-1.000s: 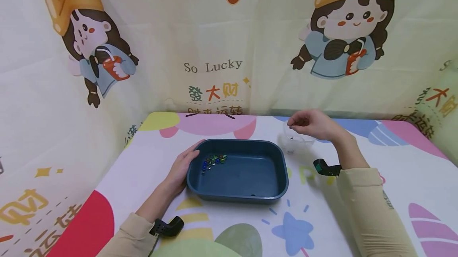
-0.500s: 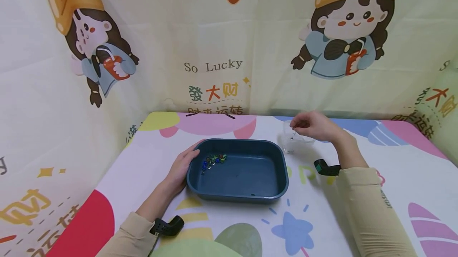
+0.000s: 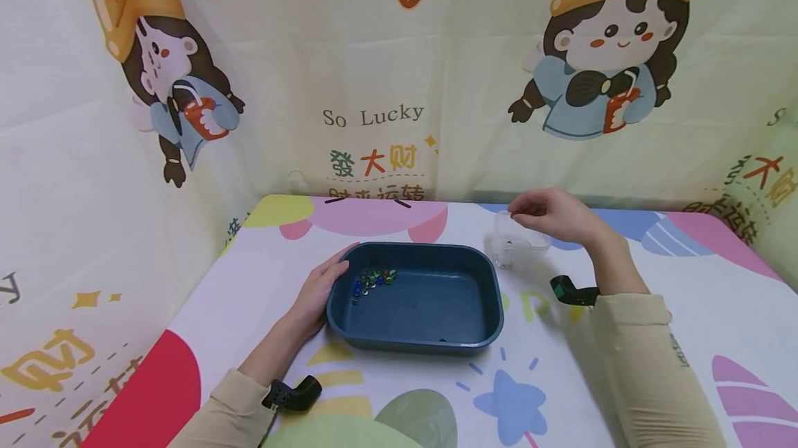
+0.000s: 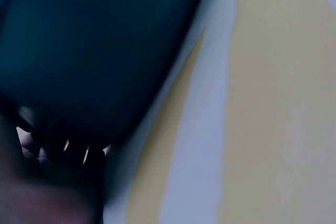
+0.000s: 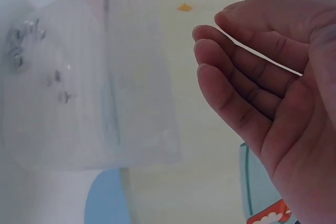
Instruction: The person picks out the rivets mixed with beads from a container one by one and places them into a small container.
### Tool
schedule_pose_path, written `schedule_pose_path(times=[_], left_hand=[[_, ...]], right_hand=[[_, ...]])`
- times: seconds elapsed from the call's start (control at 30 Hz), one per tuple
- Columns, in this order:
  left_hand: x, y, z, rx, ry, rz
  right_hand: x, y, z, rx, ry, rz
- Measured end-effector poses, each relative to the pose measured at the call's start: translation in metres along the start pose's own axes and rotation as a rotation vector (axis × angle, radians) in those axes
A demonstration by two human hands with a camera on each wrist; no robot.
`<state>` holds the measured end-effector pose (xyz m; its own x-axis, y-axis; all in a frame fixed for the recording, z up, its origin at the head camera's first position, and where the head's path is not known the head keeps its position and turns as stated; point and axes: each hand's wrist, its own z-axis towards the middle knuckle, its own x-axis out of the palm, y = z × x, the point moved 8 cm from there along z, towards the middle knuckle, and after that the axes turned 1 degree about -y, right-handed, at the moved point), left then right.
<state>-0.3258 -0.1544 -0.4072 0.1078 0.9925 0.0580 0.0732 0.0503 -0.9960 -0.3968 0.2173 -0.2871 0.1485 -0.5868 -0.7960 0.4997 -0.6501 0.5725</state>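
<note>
My left hand (image 3: 318, 292) holds the left end of a dark blue plastic basin (image 3: 430, 347), thumb over its rim. In the left wrist view the basin (image 4: 100, 51) fills the upper left, with the fingers dim and partly hidden at its edge. Several glass marbles (image 3: 376, 279), blue, green and clear, lie in the basin's far left corner. My right hand (image 3: 555, 216) hovers over a clear plastic box (image 3: 533, 243). In the right wrist view its fingers bend loosely and nothing shows between thumb and forefinger. Several small shiny pieces (image 5: 18, 45) show through the box (image 5: 139, 77).
A patterned cloth (image 3: 642, 358) covers the table. Behind it hangs a printed curtain (image 3: 374, 74). One small dark spot (image 3: 442, 341) marks the basin's near inner wall. The clear box stands just beyond the basin's far right corner.
A small dark piece at my right fingertips one second ago has left them, over the clear box. The right hand has since risen slightly and shifted right. My left hand keeps its hold.
</note>
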Motion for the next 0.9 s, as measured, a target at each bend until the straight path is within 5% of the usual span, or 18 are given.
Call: schedule_pose_path(times=[0.4,0.9], left_hand=[[0.0,0.0,0.001,0.0,-0.004,0.025],[-0.001,-0.001,0.0,0.003,0.001,0.013]], right_hand=[[-0.003,0.029,0.008,-0.075,-0.046,0.033],[0.028,0.099,0.036,-0.228,0.075,0.144]])
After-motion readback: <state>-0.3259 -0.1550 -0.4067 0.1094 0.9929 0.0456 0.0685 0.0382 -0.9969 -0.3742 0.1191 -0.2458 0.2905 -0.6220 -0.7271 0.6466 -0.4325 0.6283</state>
